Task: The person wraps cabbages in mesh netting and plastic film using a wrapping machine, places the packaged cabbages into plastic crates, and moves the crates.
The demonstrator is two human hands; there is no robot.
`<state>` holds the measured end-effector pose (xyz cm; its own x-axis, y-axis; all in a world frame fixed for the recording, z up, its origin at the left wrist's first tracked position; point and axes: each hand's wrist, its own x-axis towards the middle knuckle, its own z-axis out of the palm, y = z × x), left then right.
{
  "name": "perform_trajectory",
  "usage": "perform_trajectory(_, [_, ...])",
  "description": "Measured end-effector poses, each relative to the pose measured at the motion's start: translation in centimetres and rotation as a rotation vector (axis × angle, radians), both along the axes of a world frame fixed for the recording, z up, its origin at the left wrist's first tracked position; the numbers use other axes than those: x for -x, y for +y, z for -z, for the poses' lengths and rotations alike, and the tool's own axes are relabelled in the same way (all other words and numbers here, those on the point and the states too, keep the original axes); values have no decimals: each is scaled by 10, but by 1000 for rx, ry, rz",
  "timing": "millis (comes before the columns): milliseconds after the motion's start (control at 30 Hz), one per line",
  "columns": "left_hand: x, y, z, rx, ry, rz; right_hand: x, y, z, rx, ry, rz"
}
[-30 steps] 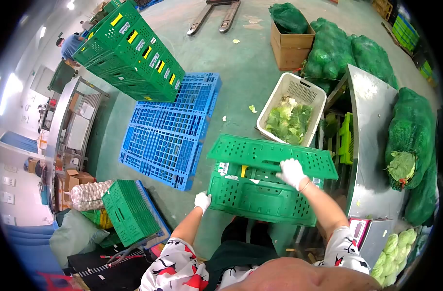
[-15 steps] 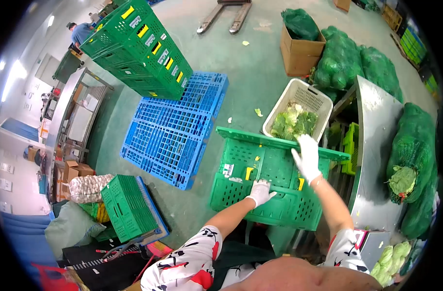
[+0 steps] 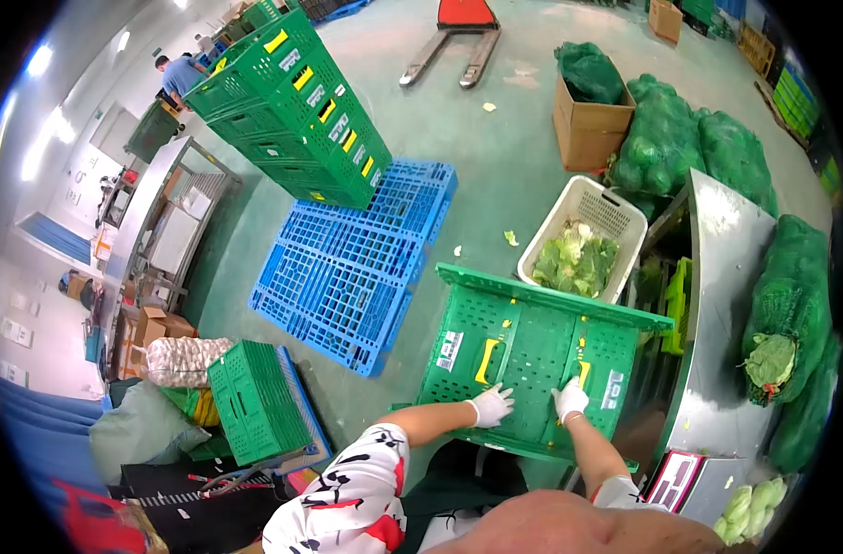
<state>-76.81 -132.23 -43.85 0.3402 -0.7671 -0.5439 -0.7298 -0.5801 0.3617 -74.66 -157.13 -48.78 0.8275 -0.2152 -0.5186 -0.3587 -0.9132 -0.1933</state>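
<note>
In front of me is a green folding crate (image 3: 541,346) with yellow handle clips. Its far long wall (image 3: 551,297) stands up, while a panel with labels lies flat. My left hand (image 3: 491,406), in a white glove, is at the near part of the crate with fingers spread, holding nothing. My right hand (image 3: 570,401), also gloved, is just below the right yellow clip (image 3: 584,374). Its fingers look apart and grip nothing. Whether either palm presses on the panel I cannot tell.
Beyond the crate stands a white basket (image 3: 630,222) of leafy trimmings. A metal table (image 3: 721,305) is on the right, with netted cabbages (image 3: 786,305) beside it. A blue pallet (image 3: 347,268) bears stacked green crates (image 3: 301,111). Folded crates (image 3: 255,402) lie at left. A person (image 3: 176,76) stands far off.
My right hand has left the far wall and come down toward the near side. My left hand's fingers have spread. The flat panel now shows more fully, and the view has shifted.
</note>
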Motion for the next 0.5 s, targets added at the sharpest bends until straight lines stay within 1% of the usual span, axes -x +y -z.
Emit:
perform_trajectory(33, [3,11,5,-1,-55,95,6,0,3,0,-71,-1])
perform_trajectory(67, [5,16,10,-10,-36,106,7,1,6,-1,-122,-9])
perform_trajectory(100, [8,24,20,11,-37,119,10,-2,9,0,-99,-9])
perform_trajectory(167, [20,39,54,225,-267,86,1,-1,9,-8,-78,-4])
perform_trajectory(267, [8,3,5,-111,-206,293,4,-6,-12,-12,-112,-7])
perform_trajectory(300, [11,8,12,134,-427,269,4,-10,-28,-14,-125,-4])
perform_trajectory(333, [15,5,11,77,-439,197,8,-13,-48,5,-207,13])
perform_trajectory(367, [12,3,5,21,-452,124,13,-19,-81,19,-252,1])
perform_trajectory(433, [4,29,-34,107,-500,151,22,-50,-125,124,-314,29])
perform_trajectory(467, [3,48,-48,132,-519,130,29,-73,-142,176,-415,-12])
perform_trajectory(500, [2,72,-70,87,-539,87,41,-102,-153,228,-509,-55])
